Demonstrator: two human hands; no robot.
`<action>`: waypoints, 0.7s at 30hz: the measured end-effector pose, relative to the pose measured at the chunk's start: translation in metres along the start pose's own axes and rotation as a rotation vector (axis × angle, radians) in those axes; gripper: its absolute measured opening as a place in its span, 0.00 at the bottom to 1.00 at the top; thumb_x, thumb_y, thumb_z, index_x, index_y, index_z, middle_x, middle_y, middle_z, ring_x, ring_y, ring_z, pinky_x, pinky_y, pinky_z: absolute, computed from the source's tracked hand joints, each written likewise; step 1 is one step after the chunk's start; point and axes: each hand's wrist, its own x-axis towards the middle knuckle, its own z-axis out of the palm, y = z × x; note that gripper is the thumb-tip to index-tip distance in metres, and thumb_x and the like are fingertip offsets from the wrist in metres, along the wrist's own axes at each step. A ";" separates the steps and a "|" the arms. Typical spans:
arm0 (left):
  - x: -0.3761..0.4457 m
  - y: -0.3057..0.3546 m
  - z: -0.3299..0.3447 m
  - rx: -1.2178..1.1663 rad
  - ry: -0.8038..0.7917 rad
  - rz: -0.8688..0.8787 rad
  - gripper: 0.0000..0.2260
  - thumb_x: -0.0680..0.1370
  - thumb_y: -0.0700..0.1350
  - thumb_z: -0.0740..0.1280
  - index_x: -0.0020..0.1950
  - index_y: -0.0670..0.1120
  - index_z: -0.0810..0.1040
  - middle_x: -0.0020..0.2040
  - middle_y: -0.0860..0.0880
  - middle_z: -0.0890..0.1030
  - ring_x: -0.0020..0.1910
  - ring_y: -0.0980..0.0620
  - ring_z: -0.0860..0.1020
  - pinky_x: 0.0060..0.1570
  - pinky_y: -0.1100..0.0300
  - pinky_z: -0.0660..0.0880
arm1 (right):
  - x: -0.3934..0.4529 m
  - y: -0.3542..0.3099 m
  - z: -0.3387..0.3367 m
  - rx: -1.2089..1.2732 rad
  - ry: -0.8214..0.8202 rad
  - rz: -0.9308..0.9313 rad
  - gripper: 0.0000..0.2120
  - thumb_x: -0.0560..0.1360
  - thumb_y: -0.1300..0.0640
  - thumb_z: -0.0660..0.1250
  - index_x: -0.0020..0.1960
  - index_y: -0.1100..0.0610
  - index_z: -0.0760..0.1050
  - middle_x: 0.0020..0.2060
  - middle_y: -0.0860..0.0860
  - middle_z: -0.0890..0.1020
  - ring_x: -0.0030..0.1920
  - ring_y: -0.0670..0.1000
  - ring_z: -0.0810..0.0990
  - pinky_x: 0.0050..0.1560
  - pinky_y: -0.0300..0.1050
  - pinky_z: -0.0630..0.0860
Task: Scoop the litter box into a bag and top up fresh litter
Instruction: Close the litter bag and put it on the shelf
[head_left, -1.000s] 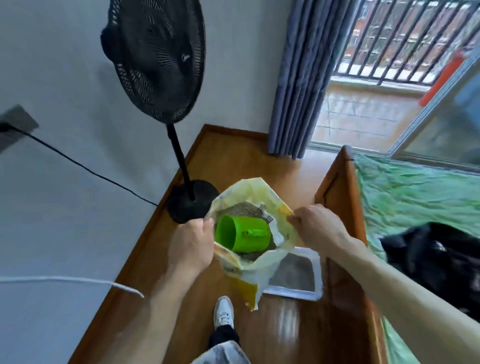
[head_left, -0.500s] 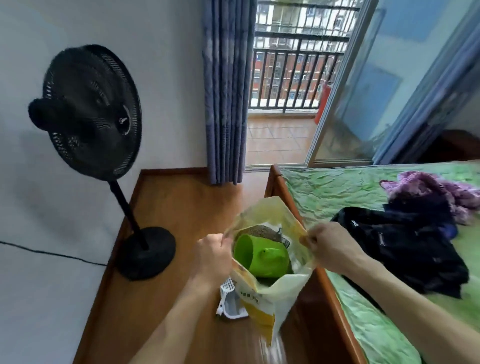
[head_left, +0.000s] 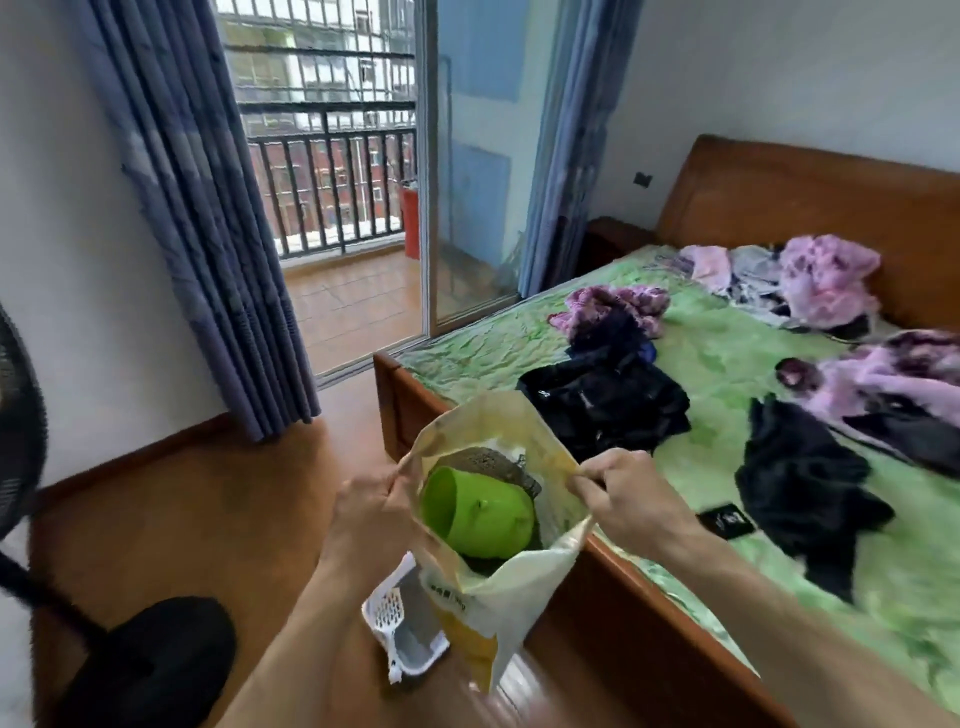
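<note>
I hold a yellow and white litter bag (head_left: 498, 603) open in the air in front of me. My left hand (head_left: 369, 512) pinches the bag's left rim and my right hand (head_left: 626, 499) pinches its right rim. Inside the bag a green cup (head_left: 475, 512) lies on its side on dark grey litter (head_left: 493, 462). Below the bag, on the wooden floor, sits the white litter box (head_left: 415, 623) with grey litter in it, partly hidden by the bag. A white slotted scoop (head_left: 387, 618) rests at the box's left edge.
A wooden bed frame (head_left: 597, 597) with a green cover and scattered dark and pink clothes fills the right side. A black phone (head_left: 724, 522) lies on the bed. A black standing fan's base (head_left: 156, 660) is at lower left. Blue curtains (head_left: 208, 234) flank the open balcony door.
My view has swung up and to the right, from the fan and floor corner to the bed and balcony door. Both hands keep the same grip on the bag's rim.
</note>
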 end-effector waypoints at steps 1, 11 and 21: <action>-0.002 0.004 0.005 -0.022 -0.025 -0.007 0.24 0.74 0.59 0.58 0.31 0.38 0.73 0.25 0.47 0.72 0.26 0.52 0.69 0.31 0.55 0.64 | -0.014 0.002 -0.008 0.014 0.021 0.008 0.22 0.78 0.56 0.67 0.25 0.55 0.71 0.21 0.46 0.69 0.22 0.45 0.64 0.25 0.42 0.62; -0.096 0.092 0.119 -0.214 -0.406 0.101 0.24 0.79 0.53 0.68 0.33 0.34 0.76 0.25 0.44 0.73 0.25 0.49 0.70 0.32 0.56 0.67 | -0.216 0.078 -0.105 0.084 0.335 0.213 0.26 0.78 0.56 0.67 0.24 0.55 0.61 0.18 0.45 0.63 0.23 0.45 0.62 0.26 0.37 0.60; -0.220 0.178 0.237 -0.283 -0.845 0.234 0.16 0.82 0.42 0.63 0.35 0.39 0.76 0.24 0.47 0.71 0.25 0.51 0.67 0.25 0.63 0.63 | -0.410 0.137 -0.165 -0.016 0.636 0.520 0.25 0.78 0.52 0.67 0.28 0.64 0.65 0.23 0.50 0.65 0.25 0.46 0.63 0.27 0.41 0.59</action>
